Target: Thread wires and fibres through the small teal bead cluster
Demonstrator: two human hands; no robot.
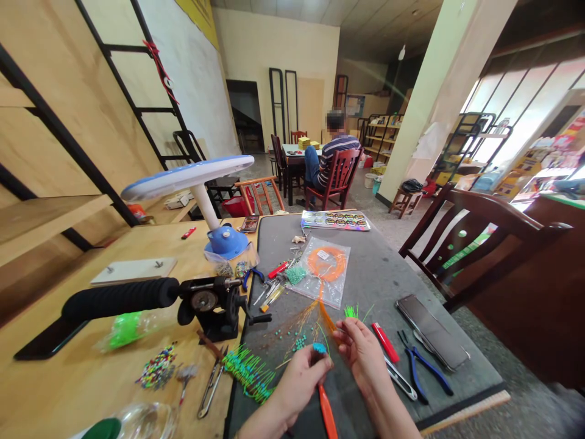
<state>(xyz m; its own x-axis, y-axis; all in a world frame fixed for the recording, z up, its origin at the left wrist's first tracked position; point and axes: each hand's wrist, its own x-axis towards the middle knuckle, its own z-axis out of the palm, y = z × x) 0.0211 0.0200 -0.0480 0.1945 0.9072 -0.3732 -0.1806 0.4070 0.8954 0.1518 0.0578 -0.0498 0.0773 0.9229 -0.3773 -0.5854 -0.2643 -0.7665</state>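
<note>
My left hand (299, 381) is closed near the front of the grey mat (393, 274), pinching a small turquoise piece (319, 348) with an orange-handled tool (328, 414) under it. My right hand (361, 350) is closed just to its right, pinching thin orange strands (325, 317) that run up toward a clear bag of orange cord (325, 268). A bunch of green strands with teal beads (249, 372) lies left of my left hand. Loose teal beads (292, 332) are scattered ahead of it.
A black clamp vise with a foam handle (205, 302), a blue-and-white lamp (223, 238), snips (210, 384), a bead pile (158, 369) sit left. A red lighter (385, 342), blue pliers (423, 366), a phone (432, 332) lie right. A wooden chair (479, 231) stands right; a seated person (333, 155) is far back.
</note>
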